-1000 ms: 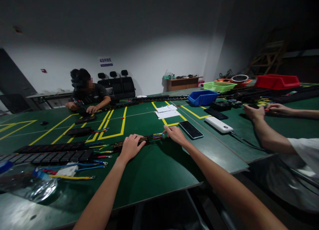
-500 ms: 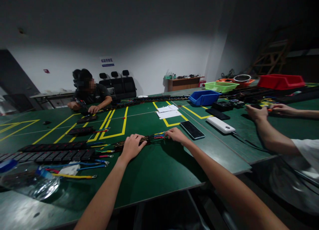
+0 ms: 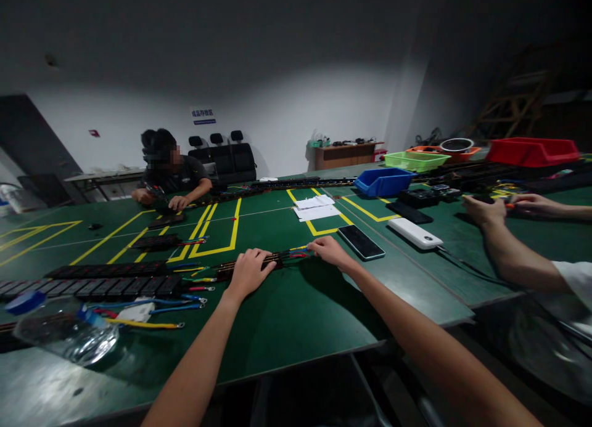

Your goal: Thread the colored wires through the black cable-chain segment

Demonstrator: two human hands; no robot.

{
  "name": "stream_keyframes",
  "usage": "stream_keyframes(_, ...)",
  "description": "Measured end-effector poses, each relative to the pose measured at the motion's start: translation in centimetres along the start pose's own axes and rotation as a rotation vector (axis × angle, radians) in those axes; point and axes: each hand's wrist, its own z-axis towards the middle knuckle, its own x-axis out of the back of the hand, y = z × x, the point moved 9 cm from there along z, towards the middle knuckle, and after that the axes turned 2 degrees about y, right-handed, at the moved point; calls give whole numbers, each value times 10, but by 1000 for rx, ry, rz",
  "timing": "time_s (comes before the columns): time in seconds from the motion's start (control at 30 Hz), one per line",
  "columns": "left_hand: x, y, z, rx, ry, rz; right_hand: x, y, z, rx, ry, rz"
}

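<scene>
Spread over a narrow dark strip with brass-coloured bars (image 3: 225,268), my left hand (image 3: 250,274) holds it down on the green table, fingers on the far side and thumb along the near side. Blue, red, yellow and green wires (image 3: 298,252) run out of the strip's right end. My right hand (image 3: 329,251) pinches the tips of these wires between thumb and fingers; the exact grip is partly hidden. Left of my left hand lie long black segmented strips (image 3: 134,288), whose coloured wires end in ring terminals.
A clear plastic bottle (image 3: 69,331) lies at the front left. Right of my hands are a phone (image 3: 361,241), a white power bank (image 3: 415,233) and a blue bin (image 3: 383,182). A co-worker's hands (image 3: 485,210) work at the right; another person (image 3: 173,177) sits across the table.
The whole view has shifted slightly to the right. My left hand stays on the strip, and my right fingers remain at the wire ends with hardly any movement.
</scene>
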Motion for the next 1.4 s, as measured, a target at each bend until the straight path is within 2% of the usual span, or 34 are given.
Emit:
stream_keyframes(0.1, 1, 1, 0, 1, -4, -5, 7, 2, -1, -16, 58, -111)
stream_keyframes(0.23, 1, 1, 0, 6, -14, -16, 14, -2, -1, 21, 126, -91)
stream_keyframes(0.4, 1, 0, 0, 10, -21, -34, 16, -15, -3, 68, 147, 139)
stream_keyframes(0.57, 0, 0, 0, 12, -16, -37, 13, -28, -7, 88, 88, 366)
stream_keyframes(0.67, 1, 0, 0, 8, -9, -38, 17, -25, -7, 97, 121, 249)
stream_keyframes(0.8, 1, 0, 0, 9, -15, -39, 18, -22, -7, 141, 162, -102)
stream_keyframes(0.9, 1, 1, 0, 7, -14, -22, 11, -20, -9, 126, 101, -264)
stream_keyframes(1.0, 1, 1, 0, 12, -17, -18, 5, -19, -11, 97, 30, -300)
stream_keyframes(1.17, 0, 0, 0, 5, -11, -26, 9, -25, -11, 130, 69, -207)
stream_keyframes(1.3, -1, -1, 0, 3, -2, -32, 20, -33, -10, 188, 149, 3)
stream_keyframes(1.4, -2, -1, 0, 1, -1, -35, 19, -33, -9, 182, 127, 149)
